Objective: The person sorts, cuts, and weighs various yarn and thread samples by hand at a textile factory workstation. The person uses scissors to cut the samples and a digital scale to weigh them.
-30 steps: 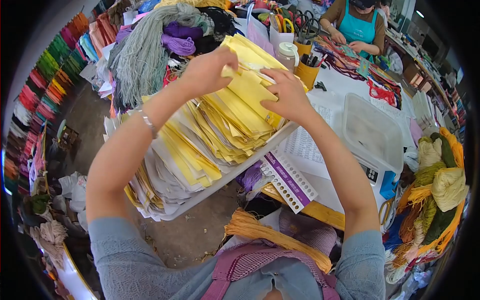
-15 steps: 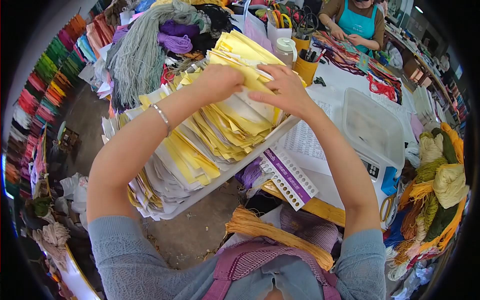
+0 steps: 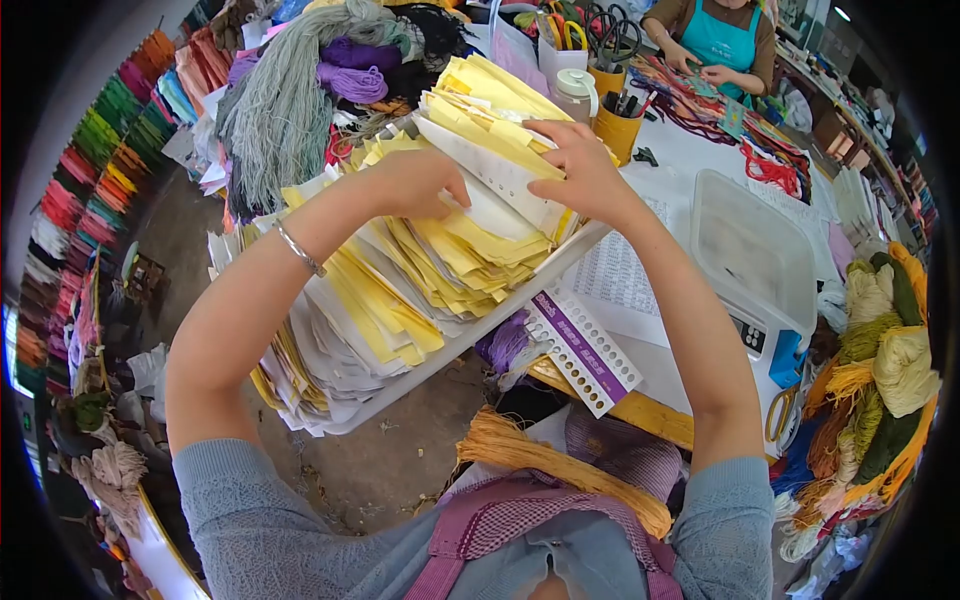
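A long white tray point(image 3: 478, 335) is packed with upright yellow and white paper sheets point(image 3: 400, 325). My left hand point(image 3: 415, 183) reaches into the row with its fingers curled on the sheets, the fingertips partly hidden among them. At the far end my right hand point(image 3: 585, 178) grips the edge of a bunch of sheets, thumb on the near side and fingers over the top. Between my hands a white card point(image 3: 490, 170) with small holes along it leans back in a gap in the row.
Right of the tray lie a purple-and-white holed card point(image 3: 580, 350), a printed sheet point(image 3: 610, 285) and a scale with a clear bin point(image 3: 755, 255). Yarn hanks point(image 3: 285, 130) heap behind. An orange hank point(image 3: 560, 470) lies across my lap. A co-worker point(image 3: 720, 50) sits opposite.
My left hand has moved down and slightly left, away from my right hand. The row has parted between them, baring the white holed card. My right hand has shifted slightly right and down.
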### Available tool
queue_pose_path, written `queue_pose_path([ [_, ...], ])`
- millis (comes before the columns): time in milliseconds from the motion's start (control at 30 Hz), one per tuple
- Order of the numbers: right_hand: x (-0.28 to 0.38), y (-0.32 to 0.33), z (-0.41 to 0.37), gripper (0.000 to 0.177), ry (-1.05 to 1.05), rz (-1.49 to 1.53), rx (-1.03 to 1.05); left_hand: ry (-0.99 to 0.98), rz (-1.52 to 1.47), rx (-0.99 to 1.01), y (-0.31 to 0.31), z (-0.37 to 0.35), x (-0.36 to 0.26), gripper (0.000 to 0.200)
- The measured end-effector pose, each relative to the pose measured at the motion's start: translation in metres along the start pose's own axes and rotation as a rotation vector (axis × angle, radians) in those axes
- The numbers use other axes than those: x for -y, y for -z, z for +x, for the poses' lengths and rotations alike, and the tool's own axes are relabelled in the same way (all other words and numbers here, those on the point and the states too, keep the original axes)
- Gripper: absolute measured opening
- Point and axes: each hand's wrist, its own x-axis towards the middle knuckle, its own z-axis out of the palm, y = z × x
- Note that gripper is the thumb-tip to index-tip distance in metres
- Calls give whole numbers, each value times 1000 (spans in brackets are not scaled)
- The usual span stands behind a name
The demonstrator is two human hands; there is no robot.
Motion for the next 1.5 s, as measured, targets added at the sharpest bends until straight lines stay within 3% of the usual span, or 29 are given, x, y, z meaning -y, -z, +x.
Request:
queue_pose_path([
  [233,1,-2,-3,28,17,-27,-21,-223,28,170,22,-10,8,42],
  [333,1,-3,-2,28,12,-5,-32,-61,51,197,21,-9,0,45],
  [433,3,-2,-2,28,4,3,-27,-140,-160,271,22,-5,8,46],
  [567,4,-1,-3,28,9,-8,-26,-93,-228,344,30,-3,6,45],
  [667,4,-1,-3,27,13,-13,-35,-110,-301,288,22,-1,13,44],
  [733,4,-2,-3,27,20,-12,-37,-153,-191,92,12,-1,12,45],
  [867,5,0,-3,27,31,-21,-36,-127,-145,108,11,12,9,45],
  [967,4,-1,-3,30,20,-30,-28,-21,-687,86,17,13,5,43],
  [1100,10,1,1,43,-116,130,-14,29,-848,134,22,22,15,43],
  [1200,20,12,3,52,-236,203,51,-110,-688,-10,14,26,13,26],
  [1267,16,13,2,55,-200,204,81,-99,-539,-175,5,40,19,27],
  [1300,14,14,1,59,-168,204,105,52,-558,-190,7,42,12,29],
  [1400,10,13,2,62,-99,37,166,41,-328,-424,1,60,7,38],
  [1433,11,16,2,53,-96,-24,228,48,-336,-434,0,64,4,38],
  [1500,8,16,1,54,-83,-27,232,56,-125,-479,2,72,-2,34],
])
